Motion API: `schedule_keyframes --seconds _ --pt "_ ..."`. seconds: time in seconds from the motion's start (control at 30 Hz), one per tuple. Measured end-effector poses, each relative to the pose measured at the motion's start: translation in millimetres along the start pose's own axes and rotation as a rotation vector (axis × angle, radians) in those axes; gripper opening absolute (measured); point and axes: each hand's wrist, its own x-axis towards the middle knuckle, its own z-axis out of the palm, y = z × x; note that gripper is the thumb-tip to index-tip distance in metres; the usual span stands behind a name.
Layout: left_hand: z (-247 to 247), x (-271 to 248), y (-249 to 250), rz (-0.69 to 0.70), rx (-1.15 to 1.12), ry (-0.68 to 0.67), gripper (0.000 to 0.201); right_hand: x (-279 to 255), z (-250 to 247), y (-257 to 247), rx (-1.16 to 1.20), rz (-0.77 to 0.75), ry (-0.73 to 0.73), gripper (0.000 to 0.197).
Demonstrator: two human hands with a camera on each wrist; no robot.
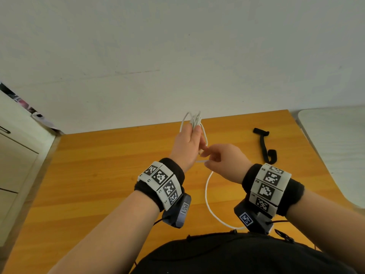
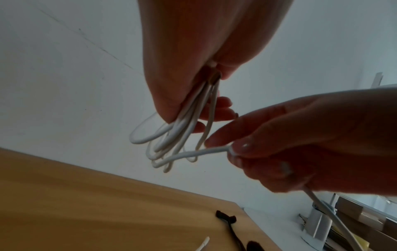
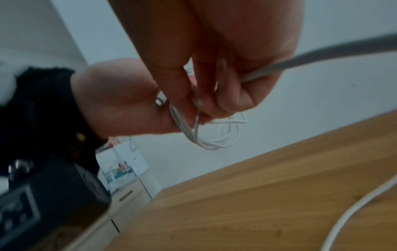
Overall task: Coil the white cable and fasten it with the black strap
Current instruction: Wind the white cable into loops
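At frame centre the left hand (image 1: 187, 143) clamps the white cable (image 1: 194, 120) loops while the right hand (image 1: 223, 161) pinches the feeding strand; slack below could snag, loosening loops before the black strap (image 1: 265, 144), right on the tabletop (image 1: 98, 165), is reached.

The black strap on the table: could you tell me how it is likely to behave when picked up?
The black strap lies flat with a bend and one end folded over, so it is probably limp and will dangle. It looks thin, so likely light. Lying flat on the wooden table, it seems unlikely to roll.
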Motion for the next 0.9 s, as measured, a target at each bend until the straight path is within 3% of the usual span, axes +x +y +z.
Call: schedule_keyframes --seconds 0.23,0.33,0.47,0.7,0.9 --pt "0.8 -1.0 -7.5 -0.015 -0.039 0.027 0.031 -5.7 -9.7 -2.7 0.183 0.053 -0.061 0.029" --pt "0.6 -2.1 -7.9 -0.028 -0.052 0.025 0.032 -6.8 -8.9 -1.9 0.188 0.04 0.015 0.022" --pt "1.0 -4.3 -9.3 -0.017 0.01 -0.011 0.031 -6.8 -8.1 -4.6 0.187 0.019 0.093 0.027" --pt "-2.3 -8.8 -10.7 -0.011 0.143 -0.058 0.028 -8.4 -18.0 -8.7 0.315 -0.018 -0.099 0.025" --pt "-0.5 -14.1 -13.4 -0.049 0.196 -0.126 0.027 -5.1 -17.3 -3.5 0.103 -0.061 0.129 0.027"
